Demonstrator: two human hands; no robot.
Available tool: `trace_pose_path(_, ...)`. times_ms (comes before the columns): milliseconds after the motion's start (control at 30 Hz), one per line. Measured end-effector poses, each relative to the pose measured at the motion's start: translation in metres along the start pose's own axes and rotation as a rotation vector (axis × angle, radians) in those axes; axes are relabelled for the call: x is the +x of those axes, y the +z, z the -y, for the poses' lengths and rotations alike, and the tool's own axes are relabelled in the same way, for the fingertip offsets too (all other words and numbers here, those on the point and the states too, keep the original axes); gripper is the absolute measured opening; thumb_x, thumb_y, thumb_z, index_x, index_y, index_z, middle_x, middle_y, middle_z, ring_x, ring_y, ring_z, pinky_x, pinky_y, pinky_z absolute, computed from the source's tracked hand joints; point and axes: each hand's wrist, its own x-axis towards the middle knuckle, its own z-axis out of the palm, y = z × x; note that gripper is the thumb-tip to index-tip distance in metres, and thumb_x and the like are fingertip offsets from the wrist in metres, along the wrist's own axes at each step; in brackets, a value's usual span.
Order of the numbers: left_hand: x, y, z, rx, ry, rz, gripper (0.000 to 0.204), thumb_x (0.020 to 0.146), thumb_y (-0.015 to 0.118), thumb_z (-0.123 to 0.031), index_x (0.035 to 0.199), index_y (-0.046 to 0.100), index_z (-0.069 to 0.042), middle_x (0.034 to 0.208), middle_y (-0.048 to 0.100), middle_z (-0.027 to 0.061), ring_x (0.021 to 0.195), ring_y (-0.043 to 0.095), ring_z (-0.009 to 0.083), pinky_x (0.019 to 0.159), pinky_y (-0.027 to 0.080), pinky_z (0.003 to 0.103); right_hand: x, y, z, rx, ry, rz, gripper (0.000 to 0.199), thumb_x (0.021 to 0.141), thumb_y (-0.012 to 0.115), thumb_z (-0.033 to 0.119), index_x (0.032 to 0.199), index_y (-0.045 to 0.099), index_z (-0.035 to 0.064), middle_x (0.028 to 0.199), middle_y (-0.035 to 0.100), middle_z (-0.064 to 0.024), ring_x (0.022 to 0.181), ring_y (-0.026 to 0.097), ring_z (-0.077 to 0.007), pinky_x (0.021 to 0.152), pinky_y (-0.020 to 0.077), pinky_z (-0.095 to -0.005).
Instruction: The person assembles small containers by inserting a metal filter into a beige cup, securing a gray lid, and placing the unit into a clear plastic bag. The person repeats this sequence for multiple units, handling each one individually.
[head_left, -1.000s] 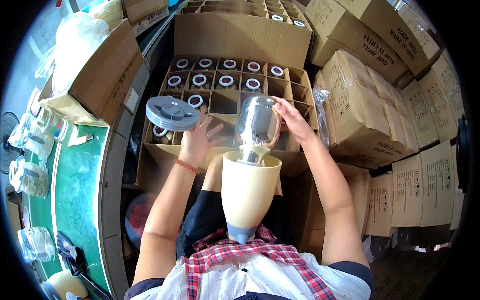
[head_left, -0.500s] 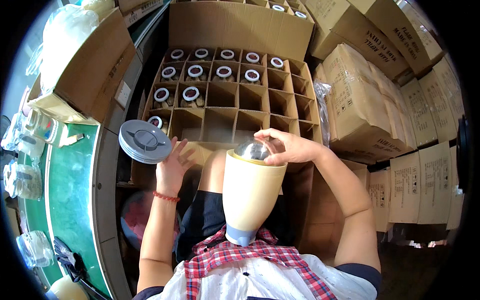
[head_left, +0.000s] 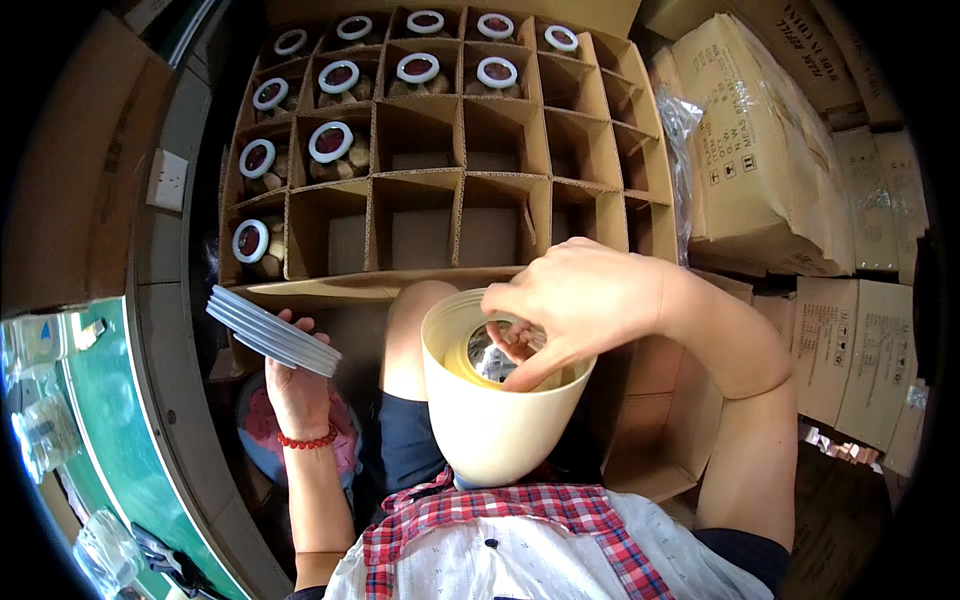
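Observation:
A cream cone-shaped shade (head_left: 492,420) rests in my lap, wide mouth up. My right hand (head_left: 575,305) reaches over its rim, fingers pressing a clear glass jar (head_left: 492,352) down inside it. My left hand (head_left: 298,375), with a red bead bracelet, holds a round grey lid (head_left: 272,330) edge-on to the left of the shade. Ahead stands a cardboard box with dividers (head_left: 455,205); several cells at its left and back hold jars with white-rimmed lids (head_left: 330,142), the others show bare cardboard.
Stacked brown cartons (head_left: 770,150) rise at the right, with more at the lower right. A green conveyor belt (head_left: 90,430) with clear jars on it runs down the left. A cardboard flap (head_left: 80,170) overhangs the upper left.
My right hand has pushed the glass jar from above the shade down into its mouth. My left hand has lowered the grey lid and tipped it edge-on. My view has tilted downward.

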Motion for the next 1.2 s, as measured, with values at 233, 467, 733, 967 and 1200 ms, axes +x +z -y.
trace_pose_path(233, 0.011, 0.056, -0.018, 0.152, 0.019, -0.02, 0.036, 0.092, 0.053, -0.011, 0.126, 0.049, -0.004, 0.12, 0.06, 0.0107, 0.105, 0.064, 0.0241, 0.078, 0.059, 0.042, 0.006, -0.002, 0.001, -0.141, 0.036, -0.091, 0.065, 0.084, 0.054, 0.06, 0.078, 0.066, -0.0038, 0.067, 0.066, -0.0206, 0.069, 0.068, -0.0343, 0.062, 0.0549, -0.0417)
trace_pose_path(467, 0.002, 0.066, -0.017, 0.204, 0.084, -0.094, 0.036, 0.087, 0.048, -0.002, 0.123, 0.049, -0.003, 0.113, 0.062, 0.0115, 0.095, 0.067, 0.0247, 0.072, 0.061, 0.042, -0.001, -0.02, -0.004, -0.1, 0.096, -0.122, 0.068, 0.087, 0.05, 0.065, 0.076, 0.065, -0.0007, 0.06, 0.062, -0.0197, 0.061, 0.065, -0.0352, 0.058, 0.052, -0.043)
trace_pose_path(733, -0.009, 0.077, -0.023, 0.182, 0.078, -0.1, 0.039, 0.085, 0.048, -0.001, 0.124, 0.048, -0.004, 0.113, 0.062, 0.0112, 0.096, 0.066, 0.0258, 0.072, 0.06, 0.042, -0.002, -0.001, -0.032, 0.186, -0.316, 0.057, 0.056, 0.078, 0.071, 0.041, 0.121, 0.06, 0.0066, 0.1, 0.067, -0.0163, 0.093, 0.065, -0.0338, 0.079, 0.0514, -0.0405)
trace_pose_path(967, -0.008, 0.089, -0.027, 0.213, 0.116, 0.023, 0.041, 0.085, 0.047, 0.002, 0.125, 0.049, -0.004, 0.113, 0.062, 0.0113, 0.097, 0.066, 0.0249, 0.076, 0.06, 0.043, -0.006, -0.001, -0.029, 0.187, -0.261, 0.122, 0.065, 0.077, 0.075, 0.028, 0.135, 0.05, 0.0103, 0.117, 0.061, -0.0139, 0.104, 0.061, -0.029, 0.087, 0.0497, -0.0374)
trace_pose_path(1200, 0.002, 0.144, -0.017, 0.461, 0.264, 0.36, 0.035, 0.089, 0.051, 0.004, 0.123, 0.047, 0.001, 0.117, 0.055, 0.0073, 0.107, 0.052, 0.0151, 0.094, 0.044, 0.03, -0.006, 0.024, -0.038, 1.135, -0.372, -0.845, 0.076, 0.095, 0.045, 0.058, 0.147, 0.029, 0.0046, 0.139, 0.045, -0.0167, 0.122, 0.052, -0.0216, 0.098, 0.046, -0.0343)
